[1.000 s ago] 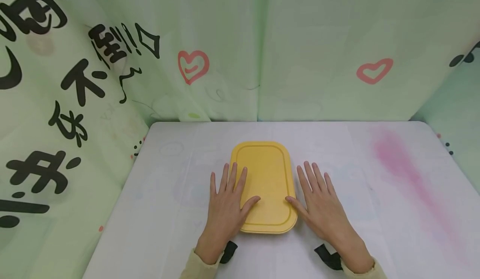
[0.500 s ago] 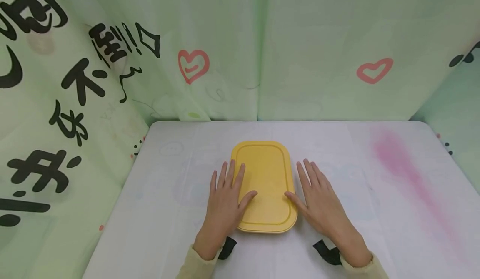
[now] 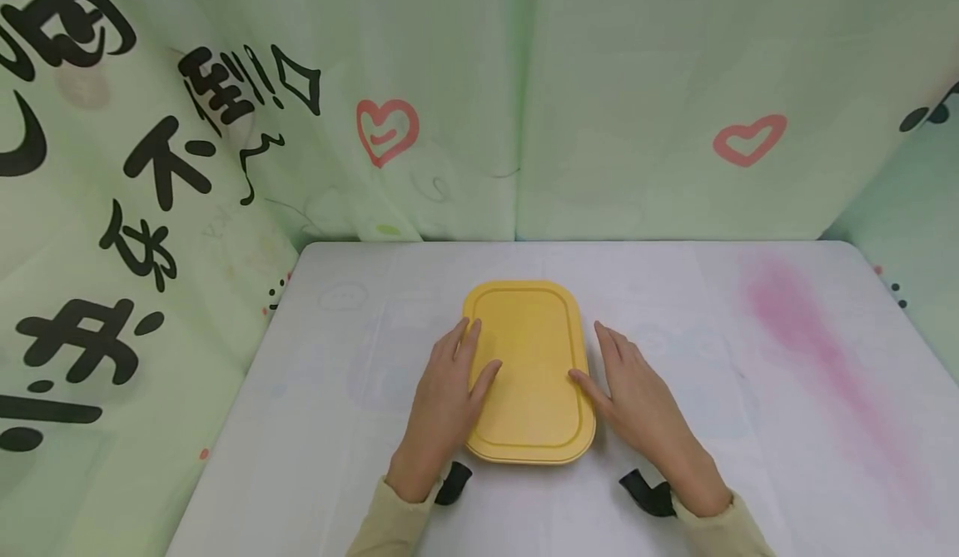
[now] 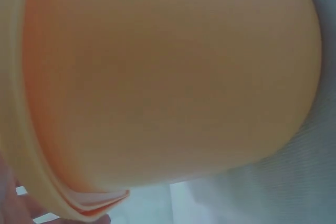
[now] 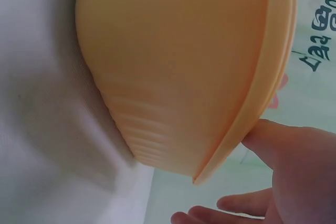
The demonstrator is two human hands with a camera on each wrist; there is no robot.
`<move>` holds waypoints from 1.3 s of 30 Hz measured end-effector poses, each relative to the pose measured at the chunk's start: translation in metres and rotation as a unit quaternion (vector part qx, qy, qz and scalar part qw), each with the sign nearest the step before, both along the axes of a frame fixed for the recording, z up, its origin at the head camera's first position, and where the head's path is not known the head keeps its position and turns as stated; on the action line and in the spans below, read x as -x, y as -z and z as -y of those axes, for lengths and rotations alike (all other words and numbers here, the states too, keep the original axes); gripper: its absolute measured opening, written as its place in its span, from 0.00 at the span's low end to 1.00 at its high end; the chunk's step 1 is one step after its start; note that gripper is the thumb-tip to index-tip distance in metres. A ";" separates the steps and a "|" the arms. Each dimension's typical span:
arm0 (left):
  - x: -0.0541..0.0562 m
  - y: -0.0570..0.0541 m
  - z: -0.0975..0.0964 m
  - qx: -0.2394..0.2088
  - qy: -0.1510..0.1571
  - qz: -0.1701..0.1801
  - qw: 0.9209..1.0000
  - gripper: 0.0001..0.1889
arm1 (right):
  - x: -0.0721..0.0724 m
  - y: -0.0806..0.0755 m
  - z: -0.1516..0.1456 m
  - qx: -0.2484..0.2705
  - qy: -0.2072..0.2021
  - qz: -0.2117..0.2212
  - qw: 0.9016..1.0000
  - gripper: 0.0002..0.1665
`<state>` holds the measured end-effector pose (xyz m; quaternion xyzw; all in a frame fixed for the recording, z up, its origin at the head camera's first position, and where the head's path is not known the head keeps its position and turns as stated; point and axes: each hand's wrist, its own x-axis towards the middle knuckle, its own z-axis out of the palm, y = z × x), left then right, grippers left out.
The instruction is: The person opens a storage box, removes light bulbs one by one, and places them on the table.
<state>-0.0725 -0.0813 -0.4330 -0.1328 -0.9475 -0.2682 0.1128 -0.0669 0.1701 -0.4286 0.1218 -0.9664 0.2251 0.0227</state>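
A yellow lidded box [image 3: 535, 374] with rounded corners stands on the white table. My left hand [image 3: 440, 403] lies along its left side, the thumb over the lid and the fingertips by the left rim. On the other side, my right hand [image 3: 644, 407] has its thumb on the lid's right edge and its fingers extended beside the box. In the right wrist view, the thumb [image 5: 265, 135] meets the rim while the other fingers stay apart from the wall. The left wrist view shows the box's side wall [image 4: 173, 77], with fingers [image 4: 16, 205] partly hidden behind the rim.
The white table [image 3: 360, 457] has a pink smear [image 3: 794, 315] on its right part. A pale green curtain [image 3: 599, 124] with dark lettering and red hearts hangs behind and at the sides. Black wrist straps [image 3: 648, 493] sit by the sleeves.
Both hands have shifted slightly forward. My left hand has turned and drawn its thumb outward toward the lid's left edge, and its fingers have come closer together. The box stays in place.
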 end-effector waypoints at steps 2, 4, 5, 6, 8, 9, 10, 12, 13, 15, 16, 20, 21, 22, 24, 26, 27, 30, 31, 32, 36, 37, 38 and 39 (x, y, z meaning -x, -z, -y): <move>0.001 0.000 0.001 -0.015 -0.005 -0.006 1.000 0.31 | 0.001 0.001 0.000 0.005 0.001 -0.001 1.000 0.45; 0.002 0.000 0.002 -0.026 -0.009 -0.008 1.000 0.29 | 0.001 0.002 0.000 0.012 0.004 0.000 1.000 0.43; 0.003 0.000 0.003 -0.031 -0.011 -0.006 0.999 0.29 | 0.002 0.002 0.000 0.016 0.004 0.000 1.000 0.42; 0.003 0.001 0.003 -0.036 -0.013 -0.005 0.999 0.28 | 0.002 0.003 0.000 0.019 0.005 -0.001 1.000 0.41; 0.004 0.001 0.004 -0.044 -0.017 0.000 0.999 0.28 | 0.003 0.004 0.001 0.025 0.006 -0.004 1.000 0.40; 0.005 0.002 0.005 -0.047 -0.018 0.003 0.999 0.28 | 0.003 0.004 0.001 0.028 0.006 -0.006 1.000 0.39; 0.006 0.002 0.005 -0.052 -0.019 0.006 0.998 0.27 | 0.004 0.005 0.001 0.031 0.007 -0.008 0.999 0.38; 0.007 0.003 0.006 -0.057 -0.021 0.008 0.998 0.27 | 0.005 0.006 0.001 0.036 0.007 -0.011 0.999 0.36; 0.008 0.003 0.007 -0.059 -0.022 0.008 0.998 0.26 | 0.005 0.007 0.001 0.040 0.007 -0.012 0.999 0.36; 0.010 0.005 0.008 -0.066 -0.024 0.008 0.997 0.25 | 0.006 0.008 0.002 0.051 0.006 -0.012 0.999 0.34; 0.011 0.005 0.008 -0.073 -0.025 0.007 0.997 0.24 | 0.007 0.008 0.002 0.058 0.006 -0.011 0.998 0.34; 0.012 0.006 0.010 -0.111 -0.030 0.016 0.993 0.23 | 0.009 0.011 0.002 0.086 0.008 -0.001 0.996 0.31; 0.012 0.006 0.010 -0.122 -0.030 0.020 0.992 0.23 | 0.010 0.011 0.002 0.093 0.009 0.003 0.996 0.30; 0.012 0.007 0.011 -0.132 -0.032 0.024 0.991 0.23 | 0.010 0.012 0.002 0.099 0.010 0.006 0.995 0.30; 0.012 0.007 0.011 -0.147 -0.033 0.031 0.988 0.23 | 0.011 0.012 0.002 0.110 0.011 0.012 0.994 0.29; 0.013 0.008 0.012 -0.161 -0.035 0.039 0.986 0.23 | 0.011 0.013 0.002 0.121 0.012 0.018 0.992 0.28; 0.013 0.008 0.012 -0.168 -0.037 0.042 0.984 0.23 | 0.011 0.013 0.002 0.128 0.012 0.020 0.991 0.28; 0.014 0.010 0.013 -0.195 -0.042 0.051 0.979 0.22 | 0.012 0.015 0.001 0.153 0.009 0.022 0.988 0.27; 0.014 0.011 0.013 -0.204 -0.045 0.055 0.976 0.22 | 0.012 0.016 0.001 0.162 0.008 0.022 0.986 0.27; 0.015 0.011 0.014 -0.213 -0.047 0.058 0.974 0.22 | 0.013 0.017 0.000 0.170 0.005 0.019 0.985 0.27; 0.016 0.013 0.014 -0.243 -0.059 0.076 0.965 0.21 | 0.014 0.018 -0.001 0.190 0.001 0.011 0.982 0.26; 0.016 0.014 0.014 -0.250 -0.062 0.081 0.963 0.21 | 0.015 0.018 -0.001 0.192 0.001 0.009 0.981 0.26; 0.016 0.014 0.015 -0.256 -0.065 0.087 0.961 0.21 | 0.015 0.018 -0.001 0.194 0.000 0.007 0.981 0.26; 0.017 0.014 0.015 -0.262 -0.069 0.094 0.958 0.21 | 0.015 0.018 -0.001 0.195 0.000 0.006 0.981 0.26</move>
